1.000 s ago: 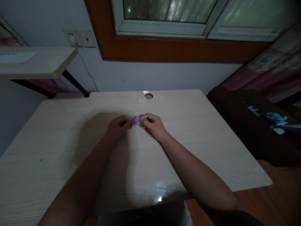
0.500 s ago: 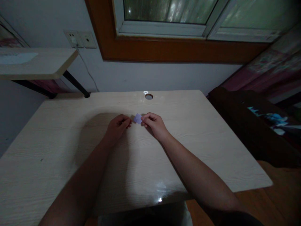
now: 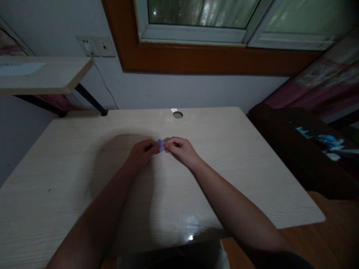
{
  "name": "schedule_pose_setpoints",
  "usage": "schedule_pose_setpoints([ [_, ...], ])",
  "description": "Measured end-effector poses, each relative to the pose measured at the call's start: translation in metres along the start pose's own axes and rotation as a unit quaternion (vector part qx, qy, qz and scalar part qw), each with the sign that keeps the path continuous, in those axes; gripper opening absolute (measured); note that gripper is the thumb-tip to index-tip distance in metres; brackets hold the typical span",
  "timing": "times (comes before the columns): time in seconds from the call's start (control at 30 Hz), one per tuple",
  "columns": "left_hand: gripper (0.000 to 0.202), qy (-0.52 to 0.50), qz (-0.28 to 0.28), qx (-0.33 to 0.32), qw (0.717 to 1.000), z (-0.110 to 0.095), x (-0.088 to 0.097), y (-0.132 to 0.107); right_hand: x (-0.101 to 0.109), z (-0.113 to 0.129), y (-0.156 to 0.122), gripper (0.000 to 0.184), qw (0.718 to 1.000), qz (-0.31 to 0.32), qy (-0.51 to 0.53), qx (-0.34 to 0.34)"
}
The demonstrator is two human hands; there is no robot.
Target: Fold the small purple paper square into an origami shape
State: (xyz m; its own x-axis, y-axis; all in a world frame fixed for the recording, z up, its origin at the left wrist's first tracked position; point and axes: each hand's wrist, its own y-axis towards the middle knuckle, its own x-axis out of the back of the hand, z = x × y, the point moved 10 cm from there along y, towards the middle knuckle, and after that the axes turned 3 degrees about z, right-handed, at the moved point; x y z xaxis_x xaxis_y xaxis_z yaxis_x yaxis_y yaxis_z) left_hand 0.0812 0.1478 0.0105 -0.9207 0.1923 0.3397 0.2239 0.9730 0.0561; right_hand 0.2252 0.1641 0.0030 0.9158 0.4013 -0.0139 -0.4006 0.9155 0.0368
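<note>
A small piece of purple paper, with angular edges as if folded, is held between my two hands over the middle of the desk. My left hand pinches its left side between thumb and fingers. On the right side, my right hand grips it with thumb and forefinger. The fingertips cover much of the paper, so its folds are hard to make out. Both forearms reach in from the near edge.
A round cable hole lies near the desk's back edge. At the left stands a raised shelf on black legs, below a wall socket with a white cord. A window is behind; dark furniture stands at the right.
The purple paper has moved slightly left and down with my right hand. My left hand, apart from it before, has now closed on its left side.
</note>
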Motion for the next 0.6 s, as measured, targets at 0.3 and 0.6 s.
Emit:
schedule_pose_setpoints([
  [0.3,0.026,0.034,0.007,-0.011,0.999,0.0010,-0.0030,-0.0007,-0.0055,0.0006,-0.0005,0.020,0.995,0.026,-0.096,0.020],
  [0.6,0.025,0.042,0.020,-0.007,0.999,-0.0024,-0.0027,-0.0010,-0.0060,-0.0025,0.0005,0.016,0.996,0.048,-0.078,-0.002],
])
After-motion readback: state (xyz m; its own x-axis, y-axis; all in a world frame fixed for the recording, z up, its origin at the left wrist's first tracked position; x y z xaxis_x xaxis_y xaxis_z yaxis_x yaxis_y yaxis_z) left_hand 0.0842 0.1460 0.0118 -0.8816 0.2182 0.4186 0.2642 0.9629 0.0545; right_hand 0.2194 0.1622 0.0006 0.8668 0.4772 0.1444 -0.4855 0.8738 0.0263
